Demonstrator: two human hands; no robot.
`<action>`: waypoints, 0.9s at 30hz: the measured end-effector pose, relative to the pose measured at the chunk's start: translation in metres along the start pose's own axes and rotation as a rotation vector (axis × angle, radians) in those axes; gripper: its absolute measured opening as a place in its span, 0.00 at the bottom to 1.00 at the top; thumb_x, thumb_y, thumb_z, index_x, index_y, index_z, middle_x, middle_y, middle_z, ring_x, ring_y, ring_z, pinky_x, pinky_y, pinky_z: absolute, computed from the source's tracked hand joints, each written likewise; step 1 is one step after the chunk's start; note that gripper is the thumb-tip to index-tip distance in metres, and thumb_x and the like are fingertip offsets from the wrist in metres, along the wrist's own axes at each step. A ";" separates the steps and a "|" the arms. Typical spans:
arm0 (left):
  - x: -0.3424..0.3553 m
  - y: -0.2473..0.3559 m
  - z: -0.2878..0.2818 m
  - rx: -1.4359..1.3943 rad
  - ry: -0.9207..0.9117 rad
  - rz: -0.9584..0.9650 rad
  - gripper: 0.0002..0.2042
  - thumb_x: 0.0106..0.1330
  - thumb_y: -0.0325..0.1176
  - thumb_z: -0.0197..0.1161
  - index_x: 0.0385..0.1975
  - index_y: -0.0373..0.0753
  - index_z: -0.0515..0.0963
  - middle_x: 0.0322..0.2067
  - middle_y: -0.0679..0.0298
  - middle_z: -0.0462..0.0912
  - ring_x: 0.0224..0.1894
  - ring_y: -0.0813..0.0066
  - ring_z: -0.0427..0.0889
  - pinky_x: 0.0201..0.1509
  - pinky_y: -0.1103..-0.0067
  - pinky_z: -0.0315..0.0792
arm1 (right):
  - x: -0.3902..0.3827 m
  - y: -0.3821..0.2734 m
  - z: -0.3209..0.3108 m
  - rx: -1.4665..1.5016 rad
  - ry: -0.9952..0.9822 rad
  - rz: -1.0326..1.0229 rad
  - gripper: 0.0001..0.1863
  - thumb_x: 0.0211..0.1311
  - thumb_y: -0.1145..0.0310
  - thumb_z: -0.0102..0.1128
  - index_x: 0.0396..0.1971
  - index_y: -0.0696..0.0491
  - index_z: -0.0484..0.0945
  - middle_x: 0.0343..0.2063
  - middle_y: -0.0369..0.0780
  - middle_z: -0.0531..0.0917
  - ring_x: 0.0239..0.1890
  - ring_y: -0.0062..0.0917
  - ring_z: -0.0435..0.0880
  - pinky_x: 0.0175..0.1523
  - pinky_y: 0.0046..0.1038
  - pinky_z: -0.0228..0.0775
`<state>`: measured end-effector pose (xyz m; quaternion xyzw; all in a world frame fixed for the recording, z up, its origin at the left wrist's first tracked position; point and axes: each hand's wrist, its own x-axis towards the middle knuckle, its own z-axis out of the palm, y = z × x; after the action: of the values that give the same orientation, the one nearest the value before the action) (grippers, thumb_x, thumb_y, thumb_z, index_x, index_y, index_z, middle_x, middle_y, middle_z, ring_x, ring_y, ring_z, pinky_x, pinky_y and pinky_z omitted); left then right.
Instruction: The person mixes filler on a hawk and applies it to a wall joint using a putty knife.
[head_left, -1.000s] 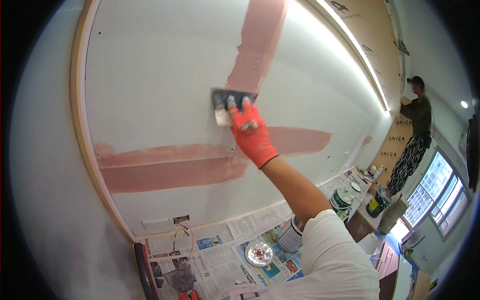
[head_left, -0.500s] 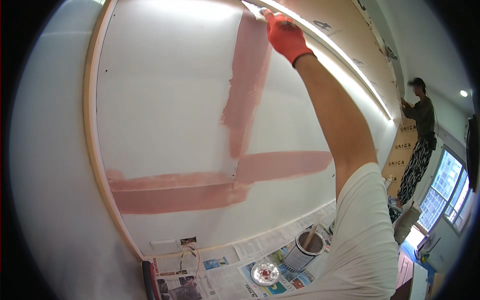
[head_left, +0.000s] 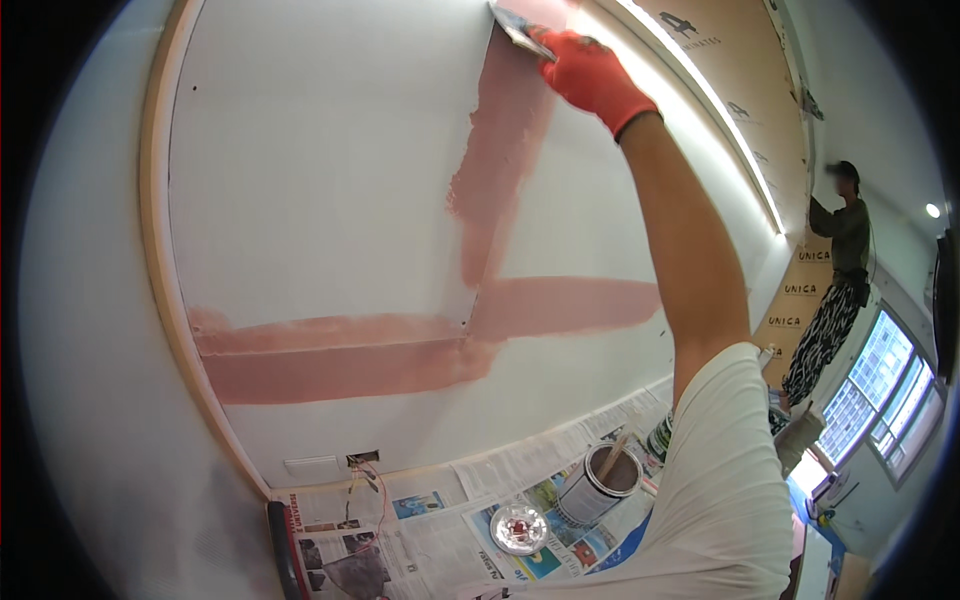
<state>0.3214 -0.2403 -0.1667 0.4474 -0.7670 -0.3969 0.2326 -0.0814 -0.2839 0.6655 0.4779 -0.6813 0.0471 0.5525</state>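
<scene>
My right hand (head_left: 600, 82), in a red glove with a dark cuff, grips a putty knife (head_left: 524, 34) near the upper edge of the view. The knife's blade lies against the upright band of pink filler (head_left: 500, 150) on the pale wall panel (head_left: 320, 180). The hand covers the knife's handle. A level pink band (head_left: 340, 370) crosses the lower panel, and the upright one comes down to meet it. My left hand is out of view.
Newspaper (head_left: 430, 545) lines the ledge below. On it stand an open can (head_left: 599, 485) with a stick in it and a round shiny lid (head_left: 519, 527). Wires (head_left: 365, 475) hang from a wall opening. A lit strip (head_left: 715, 105) borders the panel; another person (head_left: 848, 240) works at right.
My right hand has come down from beside the lit strip, and more of the knife shows. The view has shifted, so the lower wall and ledge sit higher in it.
</scene>
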 end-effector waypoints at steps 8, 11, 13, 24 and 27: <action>-0.008 -0.020 0.005 0.040 -0.015 0.059 0.09 0.66 0.36 0.57 0.32 0.37 0.80 0.18 0.53 0.72 0.22 0.51 0.70 0.28 0.60 0.63 | -0.122 -0.062 0.050 0.176 -0.018 -0.045 0.28 0.58 0.70 0.64 0.61 0.48 0.72 0.46 0.46 0.80 0.48 0.42 0.81 0.52 0.39 0.76; -0.014 -0.035 0.009 0.072 -0.014 0.094 0.09 0.66 0.36 0.57 0.33 0.37 0.80 0.18 0.52 0.72 0.23 0.51 0.70 0.28 0.59 0.63 | -0.159 -0.084 0.067 0.198 0.003 -0.058 0.32 0.56 0.71 0.66 0.63 0.48 0.70 0.48 0.48 0.78 0.49 0.43 0.80 0.52 0.40 0.77; -0.018 -0.044 0.013 0.097 -0.016 0.123 0.09 0.66 0.36 0.57 0.33 0.37 0.80 0.18 0.52 0.72 0.23 0.50 0.70 0.28 0.59 0.63 | -0.181 -0.097 0.072 0.221 -0.063 -0.032 0.34 0.55 0.71 0.66 0.64 0.48 0.69 0.49 0.49 0.78 0.50 0.45 0.80 0.52 0.40 0.77; -0.027 -0.083 0.022 0.234 -0.024 0.255 0.10 0.65 0.36 0.58 0.35 0.37 0.81 0.18 0.51 0.72 0.23 0.48 0.70 0.28 0.58 0.63 | -0.280 -0.158 0.122 0.347 -0.240 0.063 0.36 0.57 0.67 0.64 0.68 0.51 0.65 0.59 0.54 0.72 0.56 0.46 0.75 0.59 0.45 0.70; -0.034 -0.094 0.021 0.300 -0.062 0.267 0.10 0.64 0.36 0.58 0.35 0.37 0.82 0.18 0.51 0.72 0.23 0.47 0.70 0.29 0.58 0.63 | -0.291 -0.173 0.128 0.351 -0.220 0.071 0.37 0.56 0.67 0.66 0.68 0.51 0.65 0.59 0.55 0.71 0.54 0.47 0.76 0.58 0.45 0.70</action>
<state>0.3704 -0.2294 -0.2557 0.3588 -0.8768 -0.2574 0.1902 -0.0699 -0.2784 0.3044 0.5447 -0.7352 0.1320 0.3813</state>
